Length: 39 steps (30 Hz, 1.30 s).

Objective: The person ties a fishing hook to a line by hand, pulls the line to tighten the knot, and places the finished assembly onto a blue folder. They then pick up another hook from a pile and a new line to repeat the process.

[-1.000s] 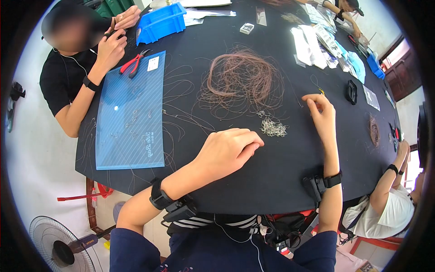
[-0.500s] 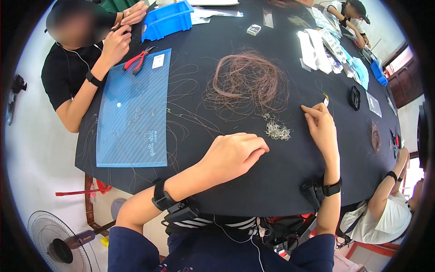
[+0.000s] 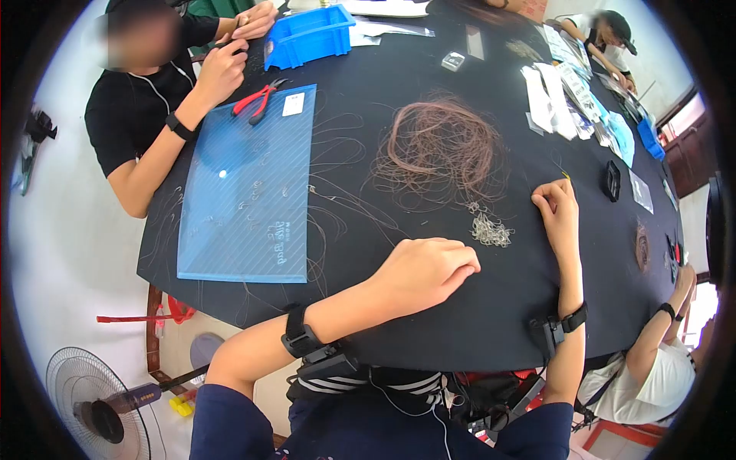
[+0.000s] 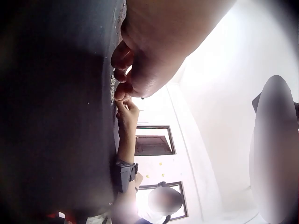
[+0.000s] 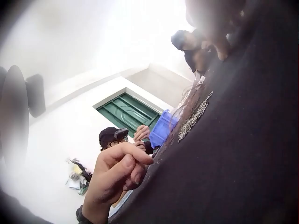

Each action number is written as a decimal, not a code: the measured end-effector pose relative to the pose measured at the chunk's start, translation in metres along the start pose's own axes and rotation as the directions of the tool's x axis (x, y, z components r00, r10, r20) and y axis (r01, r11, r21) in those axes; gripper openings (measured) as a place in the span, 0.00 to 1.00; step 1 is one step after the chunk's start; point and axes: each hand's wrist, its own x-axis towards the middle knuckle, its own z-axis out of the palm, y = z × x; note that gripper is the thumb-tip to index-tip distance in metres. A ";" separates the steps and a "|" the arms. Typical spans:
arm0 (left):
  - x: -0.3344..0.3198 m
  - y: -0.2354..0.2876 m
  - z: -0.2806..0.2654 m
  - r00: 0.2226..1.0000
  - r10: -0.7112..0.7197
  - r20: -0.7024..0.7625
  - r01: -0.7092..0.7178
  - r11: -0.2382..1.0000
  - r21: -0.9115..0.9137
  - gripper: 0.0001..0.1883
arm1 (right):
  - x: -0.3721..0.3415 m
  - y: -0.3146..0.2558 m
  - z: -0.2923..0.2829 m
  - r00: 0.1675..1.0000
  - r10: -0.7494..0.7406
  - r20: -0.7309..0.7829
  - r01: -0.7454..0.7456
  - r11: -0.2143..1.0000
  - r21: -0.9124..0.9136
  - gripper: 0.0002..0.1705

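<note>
My left hand hovers over the table's front part, fingers curled and thumb tip against the index finger. In the right wrist view the left hand shows this pinch from the side; I cannot tell what lies between its fingertips. My right hand pinches thumb and index finger together; half a second earlier a thin brown strand reached these fingertips. Between the hands lies a pile of small silvery metal hooks. Just behind the pile spreads a loose coil of thin brown line. A small yellow thing shows beside the right knuckles.
At left a blue file bag bears red-handled pliers and loose strands with small hooks. A blue bin, paper packets and a black band stand or lie farther out. Other people sit around the table.
The head view has shifted, so the table things sit farther right. The right hand's thumb and index finger have closed together from a looser pose. The left hand keeps its pinch.
</note>
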 end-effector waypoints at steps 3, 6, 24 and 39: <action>-0.001 0.000 0.001 1.000 0.001 -0.017 -0.002 1.000 -0.030 0.04 | -0.001 0.003 0.001 0.998 -0.066 0.000 0.066 0.998 -0.020 0.04; 0.000 -0.001 0.000 1.000 -0.012 -0.007 0.012 1.000 -0.021 0.05 | -0.002 0.005 0.002 0.996 -0.088 -0.016 0.088 0.996 -0.016 0.04; 0.000 0.002 -0.002 1.000 0.026 -0.002 -0.026 0.999 0.027 0.06 | -0.001 0.003 -0.016 0.993 -0.102 -0.058 0.098 0.992 -0.075 0.05; 0.000 0.003 -0.002 0.999 0.034 0.028 -0.035 0.999 0.027 0.05 | 0.006 0.010 -0.004 0.984 -0.180 -0.006 0.175 0.966 -0.190 0.05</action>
